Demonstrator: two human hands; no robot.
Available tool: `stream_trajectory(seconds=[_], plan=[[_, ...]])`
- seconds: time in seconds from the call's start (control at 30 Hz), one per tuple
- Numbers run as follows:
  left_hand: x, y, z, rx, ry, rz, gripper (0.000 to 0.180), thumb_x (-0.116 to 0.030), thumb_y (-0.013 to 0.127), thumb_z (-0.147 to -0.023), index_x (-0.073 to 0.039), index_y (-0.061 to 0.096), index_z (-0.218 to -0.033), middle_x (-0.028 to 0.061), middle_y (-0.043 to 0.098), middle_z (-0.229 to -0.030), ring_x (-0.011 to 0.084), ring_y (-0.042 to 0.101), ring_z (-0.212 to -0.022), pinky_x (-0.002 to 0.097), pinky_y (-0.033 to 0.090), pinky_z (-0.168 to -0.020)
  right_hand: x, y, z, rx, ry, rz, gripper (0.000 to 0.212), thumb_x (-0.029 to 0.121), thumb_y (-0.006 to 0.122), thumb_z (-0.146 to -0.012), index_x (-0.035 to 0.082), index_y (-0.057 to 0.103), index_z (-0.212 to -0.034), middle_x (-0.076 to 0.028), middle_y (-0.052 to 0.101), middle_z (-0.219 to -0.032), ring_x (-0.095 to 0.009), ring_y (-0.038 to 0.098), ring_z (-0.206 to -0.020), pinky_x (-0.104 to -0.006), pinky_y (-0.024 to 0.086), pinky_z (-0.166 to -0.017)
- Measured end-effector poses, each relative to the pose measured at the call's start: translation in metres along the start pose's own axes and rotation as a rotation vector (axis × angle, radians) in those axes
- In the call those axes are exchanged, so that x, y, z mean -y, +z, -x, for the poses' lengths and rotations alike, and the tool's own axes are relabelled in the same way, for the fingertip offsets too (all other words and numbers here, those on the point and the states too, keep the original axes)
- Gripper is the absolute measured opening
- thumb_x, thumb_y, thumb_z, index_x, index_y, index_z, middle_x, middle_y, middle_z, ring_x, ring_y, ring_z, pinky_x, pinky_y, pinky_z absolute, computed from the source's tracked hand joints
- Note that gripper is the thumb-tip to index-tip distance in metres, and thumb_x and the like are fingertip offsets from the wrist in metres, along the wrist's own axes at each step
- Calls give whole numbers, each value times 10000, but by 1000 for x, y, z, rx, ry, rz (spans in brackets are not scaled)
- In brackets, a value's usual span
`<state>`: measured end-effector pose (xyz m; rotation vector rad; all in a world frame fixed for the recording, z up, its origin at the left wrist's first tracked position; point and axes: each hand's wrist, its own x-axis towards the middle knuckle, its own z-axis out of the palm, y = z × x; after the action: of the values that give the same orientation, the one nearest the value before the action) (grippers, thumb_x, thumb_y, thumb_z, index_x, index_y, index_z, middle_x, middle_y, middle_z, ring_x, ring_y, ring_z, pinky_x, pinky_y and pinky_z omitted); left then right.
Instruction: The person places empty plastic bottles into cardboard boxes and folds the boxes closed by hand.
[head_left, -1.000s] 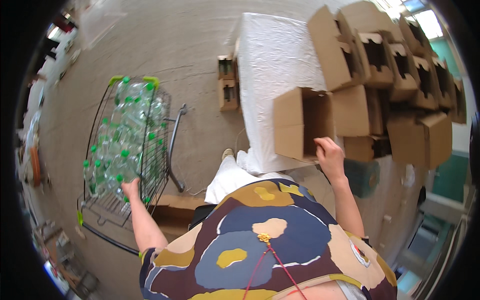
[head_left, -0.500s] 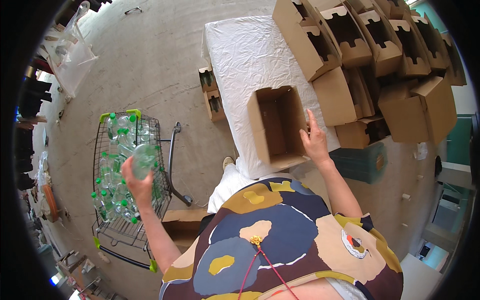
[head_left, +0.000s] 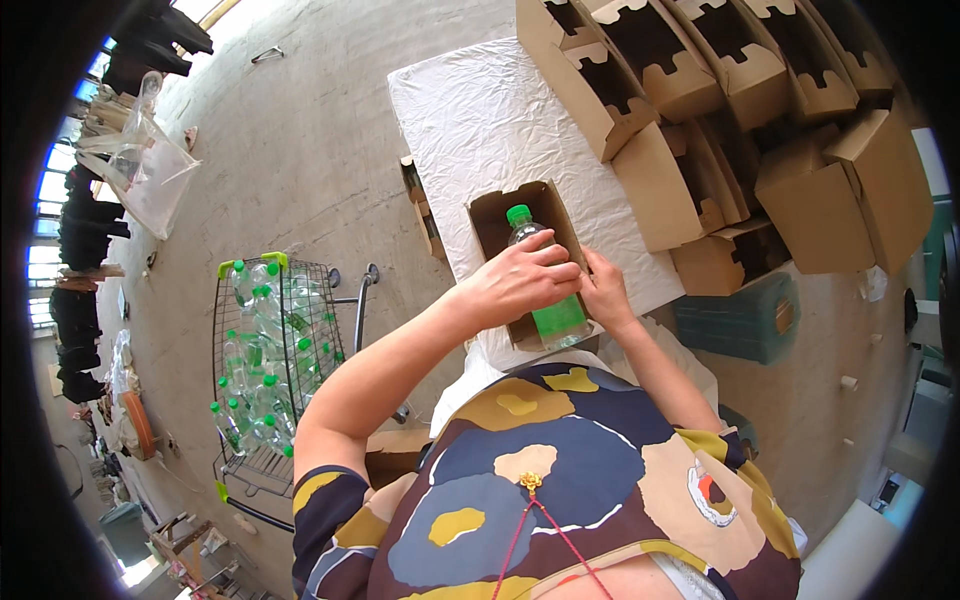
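A clear plastic bottle (head_left: 557, 318) with a green cap and green label lies over the mouth of an open cardboard box (head_left: 490, 215). My left hand (head_left: 530, 275) is closed around the bottle's middle from above. On the box's right side, my right hand (head_left: 605, 290) grips the wall, fingers near the bottle; its fingertips are partly hidden. The box rests on a table with a crinkled white cover (head_left: 480, 110). Left of me, a wire shopping cart (head_left: 283, 262) holds several similar green-capped bottles (head_left: 262, 345).
Stacked open cardboard boxes (head_left: 690, 60) crowd the table's right side. A dark green bin (head_left: 745, 318) is on the floor at right. Small boxes (head_left: 425, 210) stand by the table's left edge, and another box (head_left: 395, 455) lies beside me. Dark cloths and a plastic bag (head_left: 150, 180) hang at far left.
My left hand has carried the bottle from beside the cart rightward to the box. My right hand has come down slightly along the box wall, and the view has shifted.
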<state>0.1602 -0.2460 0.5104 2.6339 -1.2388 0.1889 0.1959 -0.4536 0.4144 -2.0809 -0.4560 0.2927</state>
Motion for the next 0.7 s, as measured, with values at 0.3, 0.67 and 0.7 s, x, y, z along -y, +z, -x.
stream_trajectory(seconds=[0.3, 0.67, 0.7], plan=[[34, 87, -16, 342, -50, -75, 118, -157, 650, -779, -179, 674, -893, -59, 607, -1048, 173, 541, -1117, 450, 386, -1055, 2, 5, 2, -44, -9, 13, 348, 101, 566, -879, 5, 593, -1213, -201, 614, -1136, -389, 599, -1035, -437, 481, -882], [58, 118, -18, 910, -848, 283, 308, -81, 629, -797, -106, 730, -1087, 114, 708, -1111, 317, 688, -1004, 405, 558, -847, 2, 9, -1, 13, 32, 66, 389, 97, 526, -868, 38, 578, -1248, -197, 588, -1184, -385, 566, -1103, -454, 462, -922], [54, 114, -27, 913, -833, 261, 266, -105, 650, -782, -112, 760, -1025, 108, 718, -1084, 273, 689, -1019, 384, 556, -858, 1, 9, -2, 9, 33, 68, 390, 99, 525, -868, 43, 577, -1250, -198, 584, -1189, -383, 564, -1105, -454, 462, -924]])
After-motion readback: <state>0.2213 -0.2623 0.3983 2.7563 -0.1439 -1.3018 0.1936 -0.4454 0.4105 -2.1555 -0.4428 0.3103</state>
